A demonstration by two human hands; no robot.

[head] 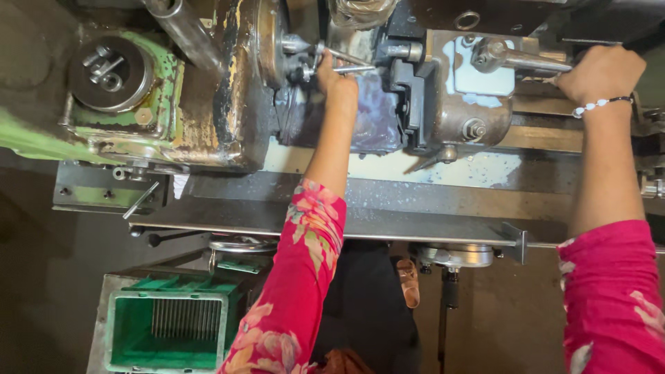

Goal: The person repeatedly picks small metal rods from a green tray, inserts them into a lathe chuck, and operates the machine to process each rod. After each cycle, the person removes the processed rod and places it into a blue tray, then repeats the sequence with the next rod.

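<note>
1. Head view, looking straight down: you stand at an old lathe [208, 131], green paint flaking, rust-brown on the headstock.
2. Your left hand [337, 82] reaches up to the spindle end. Its fingers close around a thin metal rod [350, 61] that lies level between the chuck [271, 43] and the dark tool block [409, 90]. A second thin rod sits just below the first, touching the same fingers.
3. The rod lies right at your left fingertips, above the knuckles in frame, and well apart from your right hand.
4. Your right hand [601, 73] is far to the right, wrapped shut on a bright steel lever handle [530, 61] that runs out from a round knob on the carriage body. A white bead bracelet [597, 105] circles that wrist.
5. Both hands are wide apart, each clamped on its own piece: left on the rod, right on the lever.
6. Both sleeves are pink with a floral print.
7. Below the hands: the pale, speckled machine bed [429, 170], then a long grey steel tray edge running across the frame.
8. Lower left: a green plastic crate [131, 332] on the floor, holding a row of thin metal rods standing upright.
9. Your sandalled foot [409, 280] shows beneath the tray.
</note>
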